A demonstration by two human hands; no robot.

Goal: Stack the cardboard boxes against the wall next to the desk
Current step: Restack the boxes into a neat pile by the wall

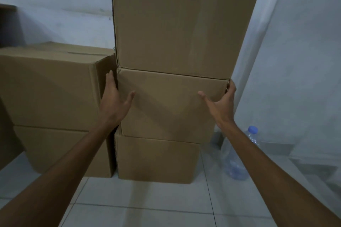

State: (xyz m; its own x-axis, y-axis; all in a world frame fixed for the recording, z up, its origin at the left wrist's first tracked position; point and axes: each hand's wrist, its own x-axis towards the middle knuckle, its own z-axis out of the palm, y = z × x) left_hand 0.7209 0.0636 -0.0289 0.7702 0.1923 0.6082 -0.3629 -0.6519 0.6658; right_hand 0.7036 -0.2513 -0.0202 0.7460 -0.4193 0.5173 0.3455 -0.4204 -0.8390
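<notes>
A: Mid box (169, 105), right stack, by the wall (295, 61). Left hand (114, 101) and right hand (222, 103) spread flat on its side edges.
B: Stiff card, likely light. Hold low corners; tall box (182, 20) above may tip.

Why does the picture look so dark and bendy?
Head view: the light is dim and bluish, the hands cast soft shadows on the middle cardboard box, the wide lens makes the wall corner lean, and the plastic bottle looks slightly blurry.
</notes>
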